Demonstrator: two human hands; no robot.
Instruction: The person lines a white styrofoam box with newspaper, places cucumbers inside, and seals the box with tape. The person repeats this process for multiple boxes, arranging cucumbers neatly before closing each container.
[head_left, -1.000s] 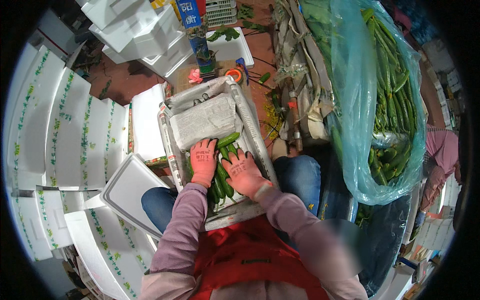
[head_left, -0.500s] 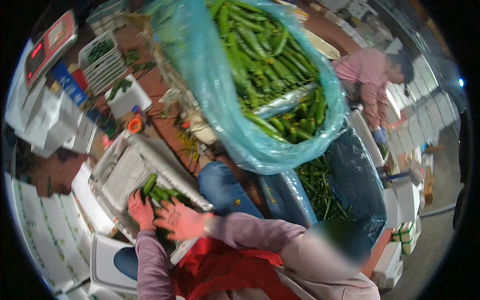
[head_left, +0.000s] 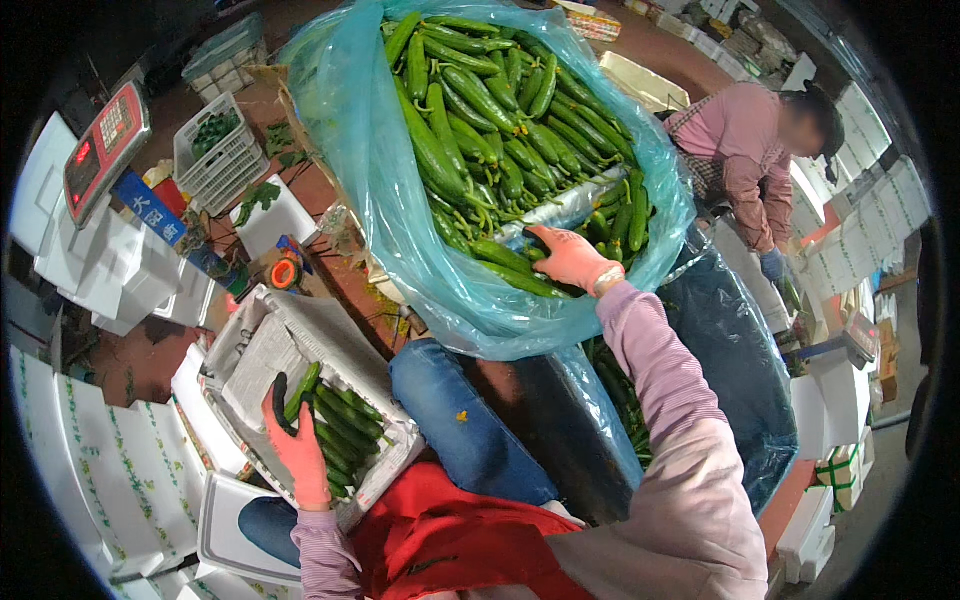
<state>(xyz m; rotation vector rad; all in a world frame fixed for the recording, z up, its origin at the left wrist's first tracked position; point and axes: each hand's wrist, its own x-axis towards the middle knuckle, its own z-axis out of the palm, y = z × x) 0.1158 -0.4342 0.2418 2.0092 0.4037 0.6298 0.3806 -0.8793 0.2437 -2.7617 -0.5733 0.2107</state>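
My left hand, in a pink glove with dark fingers, is at a white foam box. A cucumber lies between its thumb and fingers, held at the end of a row of several cucumbers in the box. My right hand, gloved the same way, reaches into a large blue plastic bag full of cucumbers. Its thumb and forefinger are apart over the cucumbers at the bag's near side; the other fingers are partly hidden.
A dark plastic-lined container stands right of the bag. At the left are a red-and-white scale, a white crate, an orange tape roll and stacked foam boxes. A co-worker bends over boxes at the far right.
My right hand has left the foam box and moved up and right into the bag. My left hand stays at the box, now with a cucumber between its fingers.
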